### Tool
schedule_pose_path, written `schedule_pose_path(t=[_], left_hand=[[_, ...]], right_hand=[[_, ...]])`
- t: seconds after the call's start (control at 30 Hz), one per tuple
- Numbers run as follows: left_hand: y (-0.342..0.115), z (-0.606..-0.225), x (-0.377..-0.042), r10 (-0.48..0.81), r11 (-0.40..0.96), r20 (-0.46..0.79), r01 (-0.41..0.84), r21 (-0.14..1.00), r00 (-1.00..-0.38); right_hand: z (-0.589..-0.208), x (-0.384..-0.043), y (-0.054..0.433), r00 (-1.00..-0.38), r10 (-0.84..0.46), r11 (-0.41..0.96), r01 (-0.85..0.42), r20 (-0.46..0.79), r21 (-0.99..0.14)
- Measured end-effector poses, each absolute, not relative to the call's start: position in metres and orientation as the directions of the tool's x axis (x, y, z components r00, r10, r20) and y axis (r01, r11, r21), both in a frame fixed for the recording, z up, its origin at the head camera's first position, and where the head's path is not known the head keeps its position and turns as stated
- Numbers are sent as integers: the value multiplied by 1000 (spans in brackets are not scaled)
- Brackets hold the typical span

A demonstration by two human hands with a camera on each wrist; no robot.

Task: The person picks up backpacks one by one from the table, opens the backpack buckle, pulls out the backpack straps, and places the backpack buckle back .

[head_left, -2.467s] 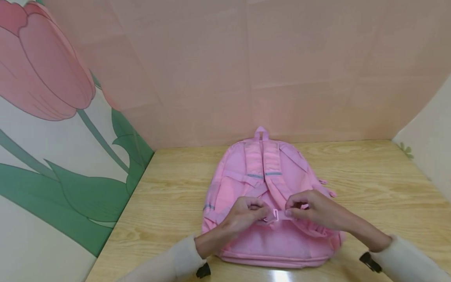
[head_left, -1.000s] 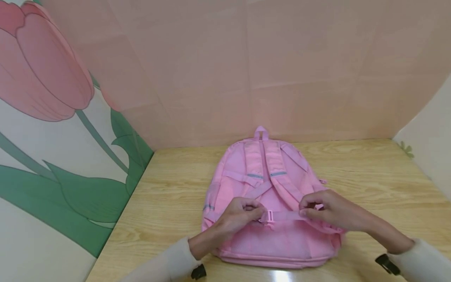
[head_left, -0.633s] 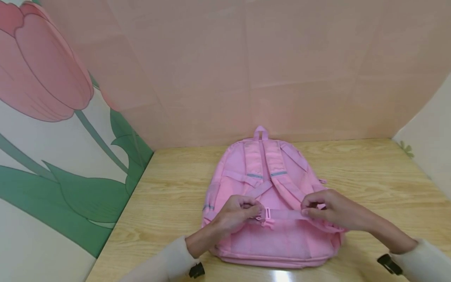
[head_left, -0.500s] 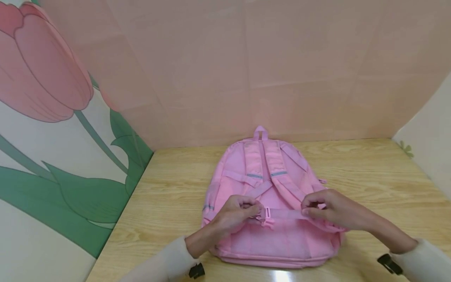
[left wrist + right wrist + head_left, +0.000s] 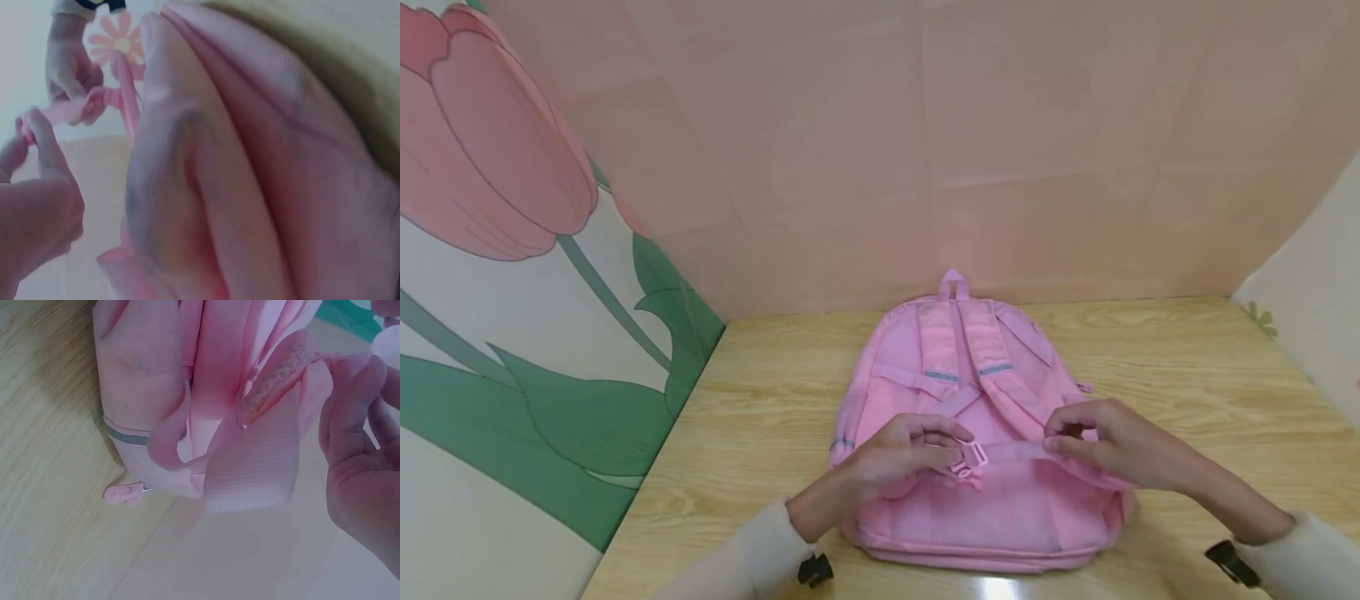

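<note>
A pink backpack [image 5: 955, 521] lies on the table with its back panel and two shoulder straps facing up. My left hand [image 5: 891, 458] pinches a pink plastic buckle [image 5: 975, 454] between thumb and fingers over the lower part of the bag. From the buckle a flat webbing strap [image 5: 1015, 451] runs rightward, drawn nearly straight. At its other end my right hand [image 5: 1101, 437] pinches the strap between thumb and index finger. The right wrist view shows a loose webbing end [image 5: 253, 456] hanging beside the right hand [image 5: 369, 462]. In the left wrist view, thumb and fingertip meet at the buckle [image 5: 28, 128].
The wooden table [image 5: 760, 417] extends to both sides of the bag. Behind it stands a plain pinkish backdrop [image 5: 1037, 150]. A wall with a painted tulip [image 5: 512, 150] is at the left, and a pale wall [image 5: 1322, 275] at the right. A zipper pull [image 5: 123, 494] sticks out from the bag's side.
My right hand has slid right along the strap, lengthening the stretch between the hands. My left hand has shifted slightly left. Most recently its fingers moved on the buckle, which has tilted.
</note>
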State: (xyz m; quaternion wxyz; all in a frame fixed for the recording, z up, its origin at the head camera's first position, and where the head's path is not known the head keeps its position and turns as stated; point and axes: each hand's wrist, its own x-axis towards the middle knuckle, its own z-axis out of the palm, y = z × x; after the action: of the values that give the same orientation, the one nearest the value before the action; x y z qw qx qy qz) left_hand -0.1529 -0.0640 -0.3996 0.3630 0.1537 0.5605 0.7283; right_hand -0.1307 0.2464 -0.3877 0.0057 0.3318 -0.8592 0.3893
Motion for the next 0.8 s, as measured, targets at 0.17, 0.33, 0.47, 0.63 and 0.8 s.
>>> schedule_pose_path(t=[0.17, 0.33, 0.47, 0.63, 0.8], left_hand=[[-65, -394, -156, 773, -38, -96, -197, 980, -627], [-60, -391, -161, 764, 38, -26, 4, 999, -644], [-54, -393, -166, 721, 117, 18, 148, 982, -692], [-44, -399, -167, 661, 261, 104, 358, 897, -743], [-34, -401, -165, 626, 492, 147, 534, 688, -766]], right_hand=[[-387, -129, 241, -780, -551, 484, -589, 298, -647], [-390, -132, 232, -773, -552, 497, -606, 312, -622], [-393, -134, 224, -782, -542, 539, -604, 307, -587], [-399, -137, 212, -787, -509, 619, -616, 348, -486], [-405, -138, 201, -800, -488, 690, -598, 348, -407]])
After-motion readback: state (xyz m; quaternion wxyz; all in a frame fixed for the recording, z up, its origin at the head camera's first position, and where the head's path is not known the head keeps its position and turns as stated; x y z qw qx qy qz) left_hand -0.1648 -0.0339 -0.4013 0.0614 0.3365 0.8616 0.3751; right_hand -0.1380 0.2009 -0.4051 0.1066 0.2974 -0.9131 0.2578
